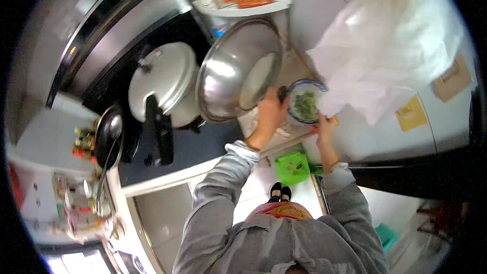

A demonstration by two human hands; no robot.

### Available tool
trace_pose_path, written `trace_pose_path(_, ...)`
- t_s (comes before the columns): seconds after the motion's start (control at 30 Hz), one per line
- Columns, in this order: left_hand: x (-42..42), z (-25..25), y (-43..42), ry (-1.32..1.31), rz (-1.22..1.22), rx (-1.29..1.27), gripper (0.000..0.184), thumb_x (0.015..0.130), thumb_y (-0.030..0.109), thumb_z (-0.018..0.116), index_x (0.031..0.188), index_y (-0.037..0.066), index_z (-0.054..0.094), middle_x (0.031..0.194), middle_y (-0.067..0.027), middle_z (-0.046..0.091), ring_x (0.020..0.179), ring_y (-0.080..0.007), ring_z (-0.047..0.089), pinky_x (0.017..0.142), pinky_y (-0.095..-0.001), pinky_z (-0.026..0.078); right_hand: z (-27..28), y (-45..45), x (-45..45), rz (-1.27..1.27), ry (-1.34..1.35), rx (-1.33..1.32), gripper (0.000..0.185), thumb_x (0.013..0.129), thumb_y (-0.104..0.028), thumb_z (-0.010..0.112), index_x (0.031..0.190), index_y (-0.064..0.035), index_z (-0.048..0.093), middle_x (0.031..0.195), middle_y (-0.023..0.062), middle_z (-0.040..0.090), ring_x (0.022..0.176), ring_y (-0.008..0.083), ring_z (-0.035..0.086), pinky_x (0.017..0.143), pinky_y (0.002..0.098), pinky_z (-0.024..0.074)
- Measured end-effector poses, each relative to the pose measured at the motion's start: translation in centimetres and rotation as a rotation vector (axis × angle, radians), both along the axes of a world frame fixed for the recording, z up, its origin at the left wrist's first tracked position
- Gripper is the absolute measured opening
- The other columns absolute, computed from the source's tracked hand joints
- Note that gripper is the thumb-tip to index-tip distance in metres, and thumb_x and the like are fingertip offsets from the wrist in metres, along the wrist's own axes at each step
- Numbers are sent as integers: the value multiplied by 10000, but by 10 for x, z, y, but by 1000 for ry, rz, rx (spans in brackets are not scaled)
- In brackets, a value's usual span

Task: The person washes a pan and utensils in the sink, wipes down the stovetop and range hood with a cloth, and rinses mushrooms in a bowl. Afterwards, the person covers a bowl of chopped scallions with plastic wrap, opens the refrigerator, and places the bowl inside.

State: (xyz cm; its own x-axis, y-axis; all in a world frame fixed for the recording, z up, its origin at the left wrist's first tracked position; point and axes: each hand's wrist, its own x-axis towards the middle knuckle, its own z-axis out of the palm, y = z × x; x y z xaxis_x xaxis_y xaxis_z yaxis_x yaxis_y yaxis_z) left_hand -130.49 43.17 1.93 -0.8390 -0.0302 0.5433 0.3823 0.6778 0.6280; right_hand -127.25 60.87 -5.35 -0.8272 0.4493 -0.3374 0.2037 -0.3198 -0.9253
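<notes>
A blue-and-white bowl [290, 114] with chopped greens [305, 105] in it is at the right end of the counter. My right hand [324, 131] grips its near right rim. Close to the bowl's left side, my left hand [272, 114] is closed round a short black handle [282, 94]; what the handle belongs to is hidden. Just left of that hand, a large steel basin [228, 66] stands strongly tilted, with a pale round patch inside that I cannot make out.
A lidded pressure cooker [170, 81] sits on the stove, its black handle toward me. Further left is a wok [109, 137] with a ladle. A white plastic bag [390, 45] hangs at right. Jars stand on a corner shelf [243, 11]. A green bag [292, 168] is below the counter.
</notes>
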Motion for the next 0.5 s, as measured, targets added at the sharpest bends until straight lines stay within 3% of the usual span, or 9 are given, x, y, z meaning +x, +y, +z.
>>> trace_pose_path(0.03,9,10,2,-67,11,-19,255,770,173,618,941,6,530,857,-206,555,715,-398,571,577,-446,469,-44,30,-12,87,23,228,402,814,-214,614,1157,-77,454,978,61,537,748,159,533,569,310,498)
trace_pose_path(0.1,27,33,8,-55,46,-11,265,778,168,610,957,0,511,854,-210,554,693,-403,571,564,-449,474,-64,26,-10,84,186,273,437,818,-162,612,1195,-64,414,1064,55,505,835,157,508,720,308,459)
trace_pose_path(0.13,34,44,10,28,54,9,271,781,166,606,965,-3,502,863,-210,553,687,-405,571,560,-451,476,-25,16,14,-15,290,85,445,825,-129,599,1214,-58,395,1112,51,485,896,159,497,788,306,431)
trace_pose_path(0.2,57,69,10,-61,44,79,294,777,203,631,943,3,494,854,-225,549,714,-414,567,588,-454,477,55,-22,58,49,471,418,418,840,-100,580,1211,-45,393,1102,48,464,977,173,458,828,301,389)
trace_pose_path(0.3,87,104,7,-70,13,131,282,786,201,613,937,0,485,857,-231,524,672,-429,550,576,-467,470,91,-69,81,327,724,569,612,850,-206,579,1356,-54,269,1272,116,412,1158,262,410,958,378,340)
trace_pose_path(0.37,111,130,5,-78,9,123,278,788,193,606,941,0,478,876,-233,516,678,-429,545,577,-464,464,81,-84,68,403,602,-314,578,870,-246,548,1342,-42,284,1277,127,417,1184,269,392,972,391,325)
trace_pose_path(0.43,133,155,3,22,26,135,251,765,136,593,917,-38,494,891,-222,502,739,-415,562,615,-476,464,82,-99,60,433,632,-530,551,883,-261,526,1328,-32,298,1268,139,426,1185,275,396,972,396,327)
trace_pose_path(0.5,149,181,-12,102,-2,168,262,779,184,609,904,-18,496,835,-217,511,674,-408,547,565,-439,456,119,-111,69,429,875,-81,524,888,-252,514,1314,-22,313,1246,151,440,1159,282,423,958,391,345)
